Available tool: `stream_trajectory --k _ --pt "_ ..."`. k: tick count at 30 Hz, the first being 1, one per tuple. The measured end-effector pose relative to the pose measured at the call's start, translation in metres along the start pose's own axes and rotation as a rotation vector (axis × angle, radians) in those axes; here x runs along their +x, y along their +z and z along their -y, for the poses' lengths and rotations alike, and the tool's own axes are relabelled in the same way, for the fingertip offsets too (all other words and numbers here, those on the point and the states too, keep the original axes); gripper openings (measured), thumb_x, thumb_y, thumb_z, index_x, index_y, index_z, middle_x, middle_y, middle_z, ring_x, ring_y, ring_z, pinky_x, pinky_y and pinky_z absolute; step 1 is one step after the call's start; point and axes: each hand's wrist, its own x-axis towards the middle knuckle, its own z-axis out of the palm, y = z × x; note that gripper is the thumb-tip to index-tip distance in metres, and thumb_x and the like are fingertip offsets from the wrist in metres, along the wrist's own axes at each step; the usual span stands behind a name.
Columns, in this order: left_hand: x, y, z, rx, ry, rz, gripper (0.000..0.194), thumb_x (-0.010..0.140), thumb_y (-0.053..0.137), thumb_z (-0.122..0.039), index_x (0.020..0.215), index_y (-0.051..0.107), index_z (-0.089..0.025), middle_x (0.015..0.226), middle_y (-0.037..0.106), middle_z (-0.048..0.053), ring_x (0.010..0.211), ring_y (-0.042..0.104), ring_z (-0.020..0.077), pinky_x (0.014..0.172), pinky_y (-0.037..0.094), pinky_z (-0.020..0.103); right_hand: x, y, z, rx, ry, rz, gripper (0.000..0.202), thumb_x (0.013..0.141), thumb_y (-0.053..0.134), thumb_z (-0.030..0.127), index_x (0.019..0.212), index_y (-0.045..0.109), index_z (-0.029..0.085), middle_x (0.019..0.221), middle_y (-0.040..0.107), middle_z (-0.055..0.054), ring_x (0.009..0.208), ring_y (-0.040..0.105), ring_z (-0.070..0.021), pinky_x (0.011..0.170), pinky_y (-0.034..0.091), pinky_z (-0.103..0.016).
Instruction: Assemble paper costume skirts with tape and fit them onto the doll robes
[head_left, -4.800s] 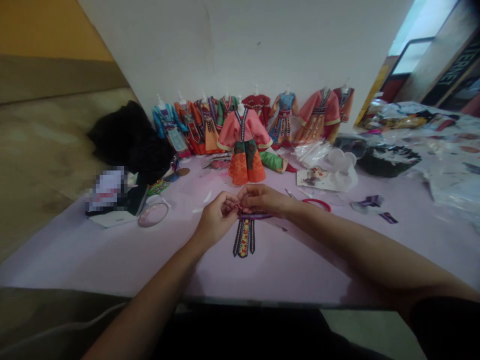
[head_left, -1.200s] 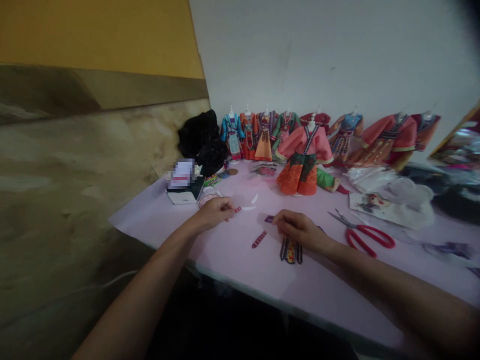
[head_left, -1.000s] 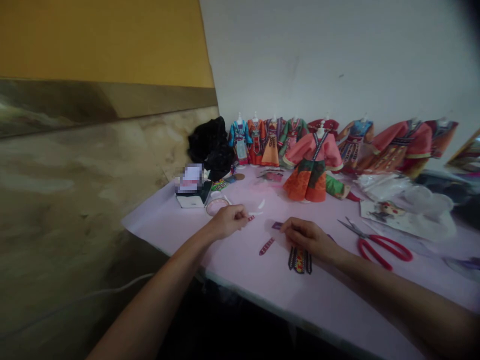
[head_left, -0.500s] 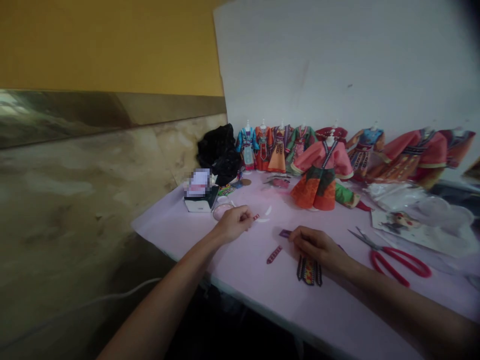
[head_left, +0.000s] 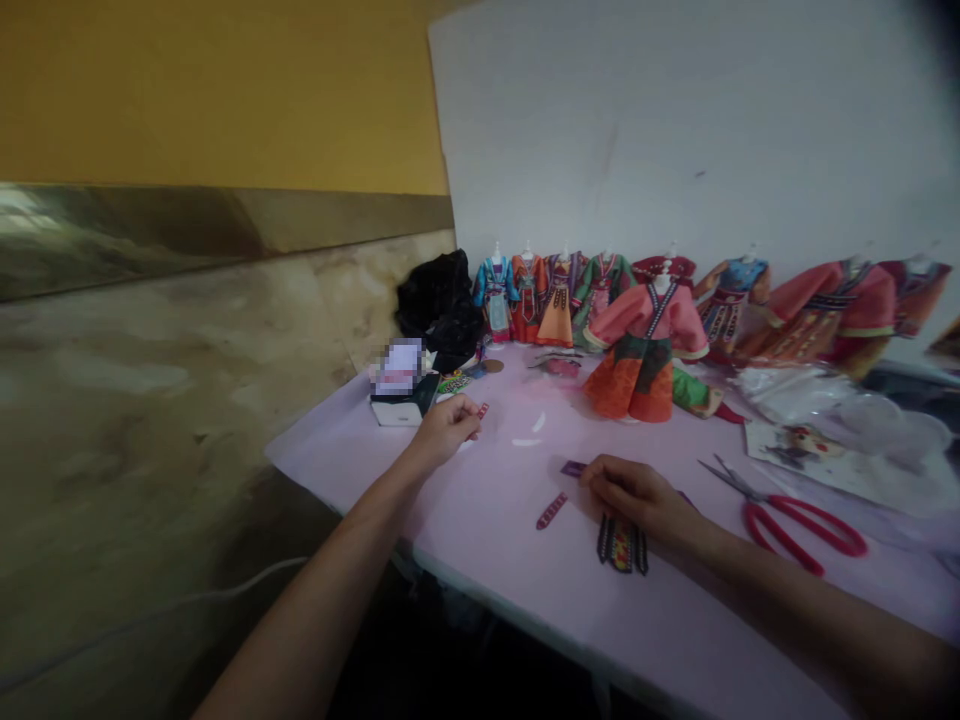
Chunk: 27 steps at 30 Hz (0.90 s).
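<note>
Fingers on our left hand (head_left: 448,430) are pressed together, pinching a small red strip (head_left: 484,410). One end pokes out past our fingertips, and the rest is hidden in our hand. We cannot tell if the strip touches the table (head_left: 495,560).

Our right hand (head_left: 637,495) is curled, with its fingers close together, over a purple band (head_left: 574,468). One end of the band pokes out by our fingertips, and a bit more shows past the other side of the hand. We touch it, but we cannot tell if we pinch it or just press on it. Three dark strips (head_left: 622,543) stick out from under that hand, toward us.

Another red strip (head_left: 551,510) lies flat between our hands, closer to the right one. Scissors (head_left: 759,496) with red handles lie a little open, to the right of that hand. Behind them all, a little pink and orange dress (head_left: 645,345) stands up in front of a row of little dresses (head_left: 557,318).
</note>
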Motion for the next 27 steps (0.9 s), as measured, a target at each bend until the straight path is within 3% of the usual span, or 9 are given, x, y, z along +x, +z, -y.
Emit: stream_trajectory --k 12,27 --pt "0.0012 -0.0026 -0.0039 -0.089 -0.009 -0.02 0.036 0.066 0.077 -0.043 0.07 0.05 -0.02 0.054 0.054 -0.004 0.047 0.043 0.0068 0.048 0.03 0.021 0.0006 -0.0012 -0.0023 -0.023 -0.021 0.002 0.036 0.098 0.055 0.053 0.095 0.062 0.018 0.069 0.051 0.001 0.056 0.042 -0.0109 0.048 0.033 -0.024" --pt "0.0059 -0.0071 -0.001 -0.026 -0.035 -0.127 0.031 0.062 0.076 -0.041 0.068 0.053 -0.021 0.059 0.058 -0.004 0.052 0.051 0.0102 0.051 0.038 0.023 0.0002 -0.0005 -0.0037 0.013 0.006 -0.002 0.036 0.097 0.055 0.053 0.094 0.061 0.018 0.067 0.046 0.004 0.055 0.036 -0.0103 0.048 0.027 -0.024"
